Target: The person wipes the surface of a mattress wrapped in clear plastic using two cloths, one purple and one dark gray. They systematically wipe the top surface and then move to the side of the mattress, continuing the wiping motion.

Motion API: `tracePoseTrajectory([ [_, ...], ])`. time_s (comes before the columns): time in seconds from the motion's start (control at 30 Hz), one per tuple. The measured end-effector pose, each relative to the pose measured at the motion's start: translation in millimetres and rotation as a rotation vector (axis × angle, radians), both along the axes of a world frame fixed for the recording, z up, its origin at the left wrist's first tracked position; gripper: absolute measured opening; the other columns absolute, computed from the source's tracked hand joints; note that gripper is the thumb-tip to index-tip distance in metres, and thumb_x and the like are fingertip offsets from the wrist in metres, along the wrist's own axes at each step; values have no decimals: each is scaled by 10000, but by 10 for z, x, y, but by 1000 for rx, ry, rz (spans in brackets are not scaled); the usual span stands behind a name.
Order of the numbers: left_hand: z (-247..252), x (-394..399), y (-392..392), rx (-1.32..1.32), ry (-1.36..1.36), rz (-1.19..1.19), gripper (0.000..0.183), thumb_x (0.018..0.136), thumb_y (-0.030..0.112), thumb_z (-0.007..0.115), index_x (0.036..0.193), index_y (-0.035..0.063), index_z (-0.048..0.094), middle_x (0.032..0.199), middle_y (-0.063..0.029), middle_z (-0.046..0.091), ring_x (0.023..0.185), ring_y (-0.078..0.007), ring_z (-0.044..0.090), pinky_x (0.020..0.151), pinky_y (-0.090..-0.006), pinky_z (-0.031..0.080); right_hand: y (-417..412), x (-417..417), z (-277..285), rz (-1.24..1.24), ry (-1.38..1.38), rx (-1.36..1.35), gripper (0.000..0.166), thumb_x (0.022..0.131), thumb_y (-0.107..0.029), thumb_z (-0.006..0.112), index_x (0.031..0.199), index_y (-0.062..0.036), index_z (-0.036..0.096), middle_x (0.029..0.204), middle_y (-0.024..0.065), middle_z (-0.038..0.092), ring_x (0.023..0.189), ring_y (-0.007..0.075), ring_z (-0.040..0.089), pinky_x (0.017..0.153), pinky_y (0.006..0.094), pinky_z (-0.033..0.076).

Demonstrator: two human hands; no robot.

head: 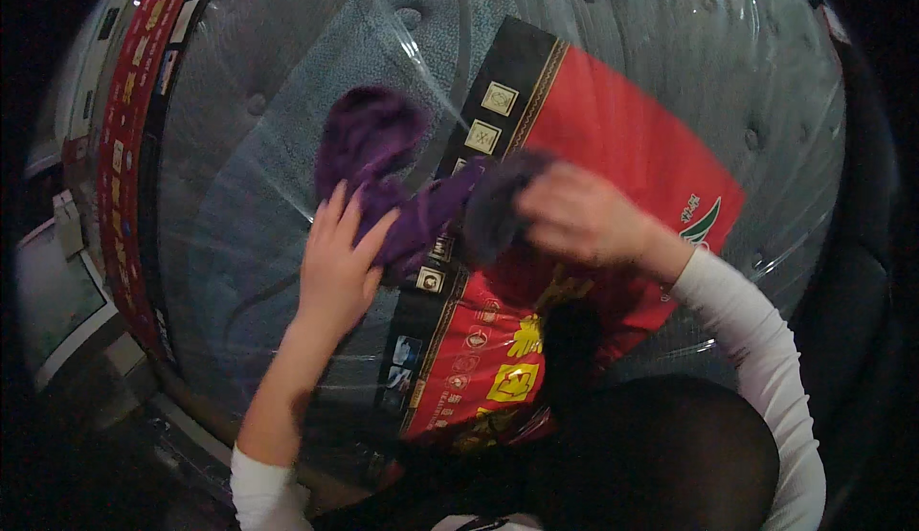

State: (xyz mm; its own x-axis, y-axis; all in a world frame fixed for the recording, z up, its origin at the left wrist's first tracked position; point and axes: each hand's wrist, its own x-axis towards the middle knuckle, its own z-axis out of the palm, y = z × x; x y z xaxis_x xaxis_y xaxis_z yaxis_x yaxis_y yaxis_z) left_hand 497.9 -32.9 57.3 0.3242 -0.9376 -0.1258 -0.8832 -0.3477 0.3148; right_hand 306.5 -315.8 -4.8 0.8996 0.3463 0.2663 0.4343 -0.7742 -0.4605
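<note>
A crumpled purple cloth [375, 129] lies on a plastic-wrapped mattress, with one part stretching to the right. My left hand [343, 254] rests on its lower left part, fingers spread. My right hand [585, 211], blurred by motion, has its fingers bent at a dark grey, fuzzy-looking piece of cloth [495, 208] at the right end of the purple one. Whether the grey piece and the purple cloth are one item, I cannot tell. Under both hands' work lies the printed red and black panel [610, 121].
The tufted grey mattress [646, 14] under clear plastic spreads across the view. A red printed band [122, 172] runs along its left side. At the far left stands a pale-framed object [64, 301]. My dark-clothed leg [668, 445] is at the lower right.
</note>
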Motion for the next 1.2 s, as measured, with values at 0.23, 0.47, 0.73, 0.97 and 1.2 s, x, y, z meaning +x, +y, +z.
tracePoseTrajectory([
  [0.23, -16, -443, 582, -21, 91, 262, 641, 806, 318, 637, 1391, 126, 462, 1508, -309, 178, 1371, -533, 181, 1098, -592, 171, -303, 572, 222, -704, -180, -197, 408, 694, -92, 642, 1099, -49, 608, 1292, 151, 537, 1239, 362, 479, 1020, 430, 422],
  [0.47, -485, -90, -54, -309, -66, 262, 737, 861, 283, 603, 1458, -7, 283, 1522, -305, 149, 1385, -477, 211, 1111, -541, 183, 709, 131, 188, -99, 32, 111, 349, 752, -183, 636, 1070, -42, 607, 1319, 172, 511, 1284, 333, 451, 1046, 464, 397],
  [0.73, -614, 704, -1510, -506, -197, 109, 590, 856, 263, 598, 1346, -25, 437, 1446, -254, 366, 1315, -405, 386, 1090, -471, 302, 1156, 53, 167, 184, 58, 95, 296, 785, -154, 559, 1052, -35, 608, 1373, 181, 486, 1286, 323, 447, 1086, 481, 332],
  [0.97, -498, 459, -787, -384, -90, 54, 552, 790, 128, 552, 1324, 7, 481, 1420, -201, 427, 1270, -365, 447, 1032, -450, 379, 982, 6, 152, 229, 36, 3, 297, 785, -173, 560, 1045, -43, 622, 1355, 161, 503, 1301, 313, 429, 1092, 492, 323],
  [1.2, -205, -136, 837, -37, -77, 295, 583, 790, 94, 539, 1356, -11, 442, 1429, -214, 404, 1325, -385, 381, 1068, -467, 323, 207, 493, 76, -204, -139, -172, 385, 748, -112, 608, 1126, -43, 587, 1369, 174, 466, 1286, 396, 411, 1074, 481, 356],
])
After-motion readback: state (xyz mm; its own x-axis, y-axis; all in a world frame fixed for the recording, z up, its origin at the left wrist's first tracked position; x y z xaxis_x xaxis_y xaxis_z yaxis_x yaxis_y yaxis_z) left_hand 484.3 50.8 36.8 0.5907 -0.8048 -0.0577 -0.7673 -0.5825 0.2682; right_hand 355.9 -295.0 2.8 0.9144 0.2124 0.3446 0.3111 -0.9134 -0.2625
